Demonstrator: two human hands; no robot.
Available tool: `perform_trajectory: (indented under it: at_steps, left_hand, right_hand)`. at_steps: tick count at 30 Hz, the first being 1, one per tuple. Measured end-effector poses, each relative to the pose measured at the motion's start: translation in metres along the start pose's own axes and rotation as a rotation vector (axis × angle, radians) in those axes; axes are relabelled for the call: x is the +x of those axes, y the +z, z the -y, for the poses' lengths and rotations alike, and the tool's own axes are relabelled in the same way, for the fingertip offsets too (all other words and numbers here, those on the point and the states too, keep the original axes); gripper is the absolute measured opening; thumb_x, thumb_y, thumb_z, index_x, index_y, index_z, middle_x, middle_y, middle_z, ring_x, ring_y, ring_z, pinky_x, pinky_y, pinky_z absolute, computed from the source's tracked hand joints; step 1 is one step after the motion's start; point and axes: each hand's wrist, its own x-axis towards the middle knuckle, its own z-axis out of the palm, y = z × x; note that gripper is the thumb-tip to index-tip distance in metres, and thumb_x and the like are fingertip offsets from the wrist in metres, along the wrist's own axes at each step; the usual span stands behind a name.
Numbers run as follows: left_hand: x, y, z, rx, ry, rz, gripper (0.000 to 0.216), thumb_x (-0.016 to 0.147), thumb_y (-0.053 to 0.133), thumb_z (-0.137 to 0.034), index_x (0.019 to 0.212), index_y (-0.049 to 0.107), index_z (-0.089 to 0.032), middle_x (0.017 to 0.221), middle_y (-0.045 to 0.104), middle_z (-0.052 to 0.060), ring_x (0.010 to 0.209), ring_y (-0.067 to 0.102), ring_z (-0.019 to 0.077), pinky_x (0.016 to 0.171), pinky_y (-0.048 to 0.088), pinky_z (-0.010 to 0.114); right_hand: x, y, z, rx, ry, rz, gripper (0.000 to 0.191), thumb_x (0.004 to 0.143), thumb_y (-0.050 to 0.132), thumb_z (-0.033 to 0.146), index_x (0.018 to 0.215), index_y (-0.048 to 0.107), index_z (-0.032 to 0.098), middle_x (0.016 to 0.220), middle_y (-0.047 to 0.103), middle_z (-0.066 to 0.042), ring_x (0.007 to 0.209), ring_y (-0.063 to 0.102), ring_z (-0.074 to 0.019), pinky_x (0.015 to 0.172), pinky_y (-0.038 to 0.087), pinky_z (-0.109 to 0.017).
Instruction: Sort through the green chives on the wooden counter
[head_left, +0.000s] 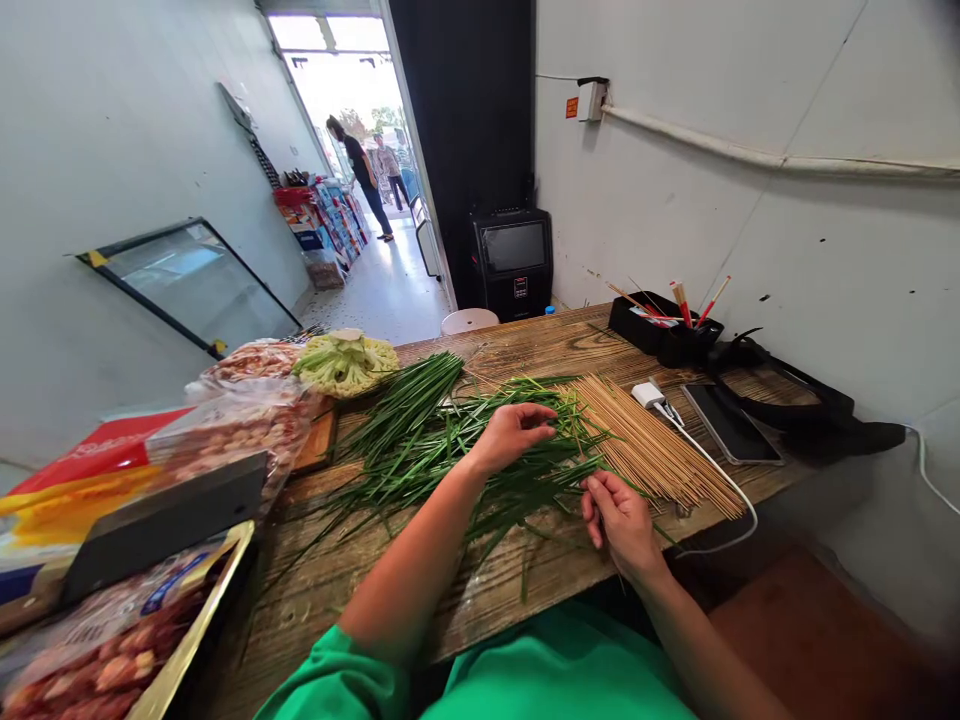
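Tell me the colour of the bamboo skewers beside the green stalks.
Light tan-brown; the bamboo skewers show best in the head view.

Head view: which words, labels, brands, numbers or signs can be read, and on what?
None reads with certainty.
Red bag: white lettering, blurred.
Meat pack label: blurred.
Black machine sticker: too small.
Orange wall sign: too small.
Stacked boxes: print too small.

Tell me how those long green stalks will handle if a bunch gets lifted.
The green stalks would probably flop at the ends, being long and thin. They may tangle, since many lie crossed in a loose heap. Single ones are likely light, looking so slender.
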Motion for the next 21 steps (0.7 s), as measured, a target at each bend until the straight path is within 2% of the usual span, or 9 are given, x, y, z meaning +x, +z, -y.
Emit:
perform_trajectory:
  at_steps: [4,10,16,21]
  left_hand:
    - [0.0007,0.0015,0.0026,0.246,0.068,-0.059,0.02,0.077,0.058,-0.024,0.09,0.071,-0.015,0.081,0.071,0.003,0.072,0.061,0.0126,0.071,0.046,0.022]
    - [-0.0005,0.0021,0.0015,0.483,0.199,-0.125,0.026,0.086,0.05,-0.029,0.092,0.071,-0.016,0.087,0.069,0.007,0.079,0.06,0.0148,0.075,0.044,0.023]
    - [-0.0014,0.0037,-0.0039,0.336,0.123,-0.064,0.03,0.086,0.047,-0.023,0.107,0.066,-0.015,0.067,0.067,0.001,0.062,0.057,0.011,0.066,0.043,0.021]
    - [-0.003,0.0066,-0.0061,0.182,0.08,0.009,0.031,0.084,0.045,-0.022,0.107,0.066,-0.014,0.075,0.07,0.001,0.051,0.051,0.0082,0.055,0.041,0.019]
  right_hand:
    - [0.0005,-0.0031,-0.0054,-0.032,-0.012,0.003,0.029,0.083,0.053,0.048,0.082,0.051,0.018,0.052,0.05,0.009,0.028,0.04,-0.0029,0.028,0.025,-0.014]
    - [-0.003,-0.004,-0.0062,-0.096,-0.035,0.04,0.029,0.085,0.05,0.047,0.083,0.051,0.018,0.053,0.051,0.008,0.029,0.043,-0.0038,0.029,0.026,-0.015]
    - [-0.0026,-0.0054,-0.0085,-0.102,-0.028,0.05,0.029,0.086,0.049,0.046,0.083,0.051,0.018,0.053,0.052,0.009,0.028,0.041,-0.0029,0.029,0.025,-0.014]
    - [-0.0025,-0.005,-0.0069,-0.118,-0.011,0.049,0.03,0.085,0.049,0.048,0.082,0.051,0.017,0.051,0.052,0.008,0.026,0.041,-0.0029,0.027,0.022,-0.013]
